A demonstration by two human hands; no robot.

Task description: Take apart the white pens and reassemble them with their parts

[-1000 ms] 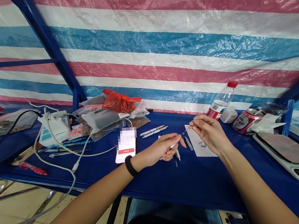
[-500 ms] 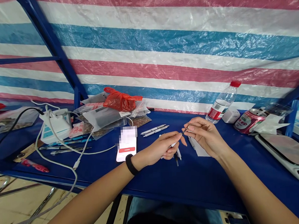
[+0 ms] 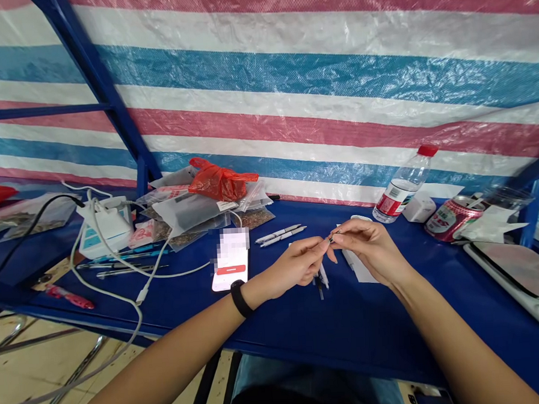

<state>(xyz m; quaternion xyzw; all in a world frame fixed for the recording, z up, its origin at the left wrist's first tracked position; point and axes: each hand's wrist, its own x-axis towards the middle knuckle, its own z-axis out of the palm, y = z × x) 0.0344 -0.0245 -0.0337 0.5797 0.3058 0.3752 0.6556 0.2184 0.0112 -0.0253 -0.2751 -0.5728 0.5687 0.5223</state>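
My left hand (image 3: 300, 263) and my right hand (image 3: 366, 251) meet above the blue table (image 3: 371, 332), fingertips almost touching. Between them, a thin dark pen refill (image 3: 333, 238) is pinched in my right fingers, and its end reaches my left fingertips. My left fingers curl around something mostly hidden, probably a white pen barrel. Loose pen parts (image 3: 321, 282) lie just below my hands, next to a white paper sheet (image 3: 358, 268).
Two white pens (image 3: 280, 235) and a phone (image 3: 231, 261) lie left of my hands. Farther left are a white charger (image 3: 103, 226), cables, and piled plastic bags (image 3: 188, 209). A water bottle (image 3: 402, 186), a can (image 3: 453, 217), and a scale (image 3: 517, 279) stand right.
My hands have moved closer together, bringing the refill to my left fingertips. The white paper is now mostly covered by my right hand.
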